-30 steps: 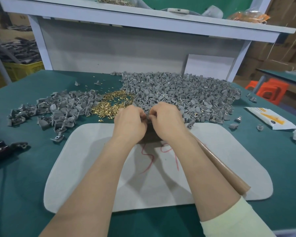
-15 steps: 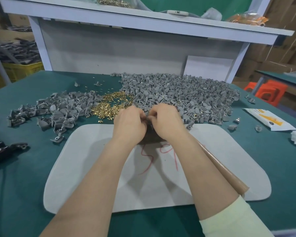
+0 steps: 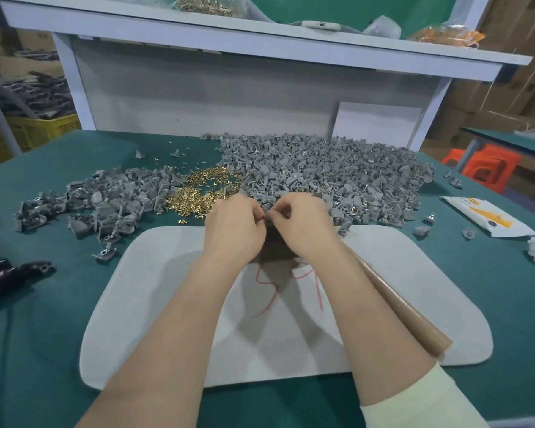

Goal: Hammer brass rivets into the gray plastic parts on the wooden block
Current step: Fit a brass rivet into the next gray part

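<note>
**Two hands, one tiny gray part**

Both hands meet at the far edge of the pale mat (image 3: 167, 304), above the dark wooden block (image 3: 272, 247), which they mostly hide. The left hand (image 3: 233, 228) and right hand (image 3: 303, 225) have their fingers (image 3: 286, 208) curled in, pinching a gray part (image 3: 267, 217) between them. Only a sliver of it shows, and I cannot tell whether a rivet is already seated.

The part looks light, rigid and smooth, so it is best held by its flat flanks with the hole clear. The brass rivets (image 3: 204, 189), heaped toward the far edge of the surface (image 3: 44, 304), are probably slippery (and easily flicked away). They suit a fingertip pinch on the shank. A brown tapered handle (image 3: 408, 316) lies under the right forearm.
</note>
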Available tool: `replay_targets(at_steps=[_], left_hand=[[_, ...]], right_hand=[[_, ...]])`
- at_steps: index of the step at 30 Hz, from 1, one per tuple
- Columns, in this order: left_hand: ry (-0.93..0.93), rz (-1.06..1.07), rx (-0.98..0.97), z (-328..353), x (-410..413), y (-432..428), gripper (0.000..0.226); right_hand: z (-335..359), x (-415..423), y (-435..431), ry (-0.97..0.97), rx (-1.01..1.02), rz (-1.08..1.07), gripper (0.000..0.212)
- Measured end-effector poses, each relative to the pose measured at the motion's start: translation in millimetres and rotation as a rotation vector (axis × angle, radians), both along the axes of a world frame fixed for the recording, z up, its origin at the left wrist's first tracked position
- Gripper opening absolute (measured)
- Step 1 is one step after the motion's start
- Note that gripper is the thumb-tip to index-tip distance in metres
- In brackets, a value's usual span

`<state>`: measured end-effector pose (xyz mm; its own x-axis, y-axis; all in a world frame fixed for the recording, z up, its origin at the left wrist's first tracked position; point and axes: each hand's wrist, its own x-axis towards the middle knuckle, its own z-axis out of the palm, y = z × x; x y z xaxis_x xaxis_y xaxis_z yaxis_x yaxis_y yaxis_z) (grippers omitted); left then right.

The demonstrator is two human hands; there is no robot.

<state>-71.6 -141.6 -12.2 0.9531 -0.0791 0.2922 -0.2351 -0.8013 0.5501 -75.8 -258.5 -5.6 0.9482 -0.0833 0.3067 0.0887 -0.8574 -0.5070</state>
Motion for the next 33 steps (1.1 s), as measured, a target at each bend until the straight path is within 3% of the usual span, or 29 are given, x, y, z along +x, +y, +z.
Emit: replay_targets(at_steps=[33], left_hand=[[0.011, -0.008, -0.028, -1.0, -2.0, -0.7, 0.014]], right_hand=[[-4.6, -2.6, 3.5, -0.032, -0.002, -0.011, 0.016]])
